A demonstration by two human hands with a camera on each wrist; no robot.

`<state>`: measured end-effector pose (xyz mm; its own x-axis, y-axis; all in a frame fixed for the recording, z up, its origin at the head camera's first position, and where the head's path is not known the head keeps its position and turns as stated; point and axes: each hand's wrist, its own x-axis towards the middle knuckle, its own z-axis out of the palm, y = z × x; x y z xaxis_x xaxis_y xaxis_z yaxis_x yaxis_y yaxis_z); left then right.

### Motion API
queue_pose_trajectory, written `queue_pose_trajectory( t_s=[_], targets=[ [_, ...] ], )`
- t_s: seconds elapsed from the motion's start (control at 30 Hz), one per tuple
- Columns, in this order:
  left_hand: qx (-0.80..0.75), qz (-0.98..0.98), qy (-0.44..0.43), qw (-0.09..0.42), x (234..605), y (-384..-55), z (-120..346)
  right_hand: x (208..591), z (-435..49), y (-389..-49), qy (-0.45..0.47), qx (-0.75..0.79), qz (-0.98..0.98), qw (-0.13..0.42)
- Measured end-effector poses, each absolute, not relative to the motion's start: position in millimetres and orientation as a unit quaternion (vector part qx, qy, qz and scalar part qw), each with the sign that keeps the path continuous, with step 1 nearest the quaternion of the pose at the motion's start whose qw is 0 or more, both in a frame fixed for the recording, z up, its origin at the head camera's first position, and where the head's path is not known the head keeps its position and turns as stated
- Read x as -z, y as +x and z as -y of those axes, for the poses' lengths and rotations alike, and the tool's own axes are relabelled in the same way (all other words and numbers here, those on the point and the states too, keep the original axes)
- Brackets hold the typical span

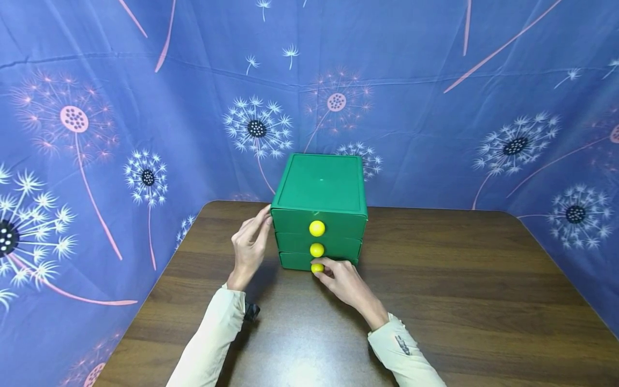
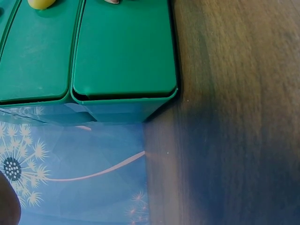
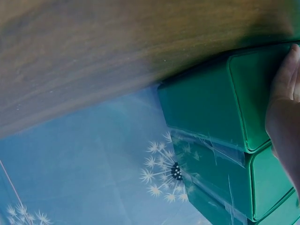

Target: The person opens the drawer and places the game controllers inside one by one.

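Observation:
A green three-drawer box (image 1: 321,185) stands on the wooden table, with a round yellow knob on each drawer front. My right hand (image 1: 344,282) pinches the bottom yellow knob (image 1: 316,267) between thumb and fingers. That drawer looks flush with the others. At the upper left edge of the box, my left hand (image 1: 249,244) rests its fairly straight fingertips against the side. The middle knob (image 1: 316,250) and top knob (image 1: 316,228) are untouched. In the right wrist view, my right hand (image 3: 287,117) covers part of the bottom drawer front, and the knob is hidden there.
The brown wooden table (image 1: 459,279) extends widely to the right of the box. Behind and to the left hangs a blue cloth (image 1: 411,129) with dandelion prints. A small dark object (image 1: 251,312) is by my left cuff.

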<state>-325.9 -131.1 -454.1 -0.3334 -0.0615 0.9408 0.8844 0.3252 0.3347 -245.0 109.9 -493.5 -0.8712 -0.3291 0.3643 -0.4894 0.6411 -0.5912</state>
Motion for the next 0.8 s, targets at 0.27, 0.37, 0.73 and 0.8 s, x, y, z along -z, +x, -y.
queue_pose_trajectory(
  t_s=[0.27, 0.37, 0.73, 0.8],
  targets=[
    [0.488, 0.655, -0.313, 0.485, 455.1, -325.2, 130.6, 493.8, -109.5, -243.4, 0.226, -0.357, 0.900, 0.109],
    [0.490, 0.655, -0.312, 0.483, 455.5, -324.7, 130.6, 494.4, -108.9, -242.8, 0.223, -0.357, 0.900, 0.108],
    [0.487, 0.659, -0.307, 0.483, 454.9, -326.0, 134.8, 499.2, -106.2, -248.1, 0.239, -0.342, 0.901, 0.116],
    [0.486, 0.661, -0.304, 0.484, 455.1, -325.7, 135.6, 499.3, -105.5, -248.1, 0.245, -0.339, 0.901, 0.114]
  ],
)
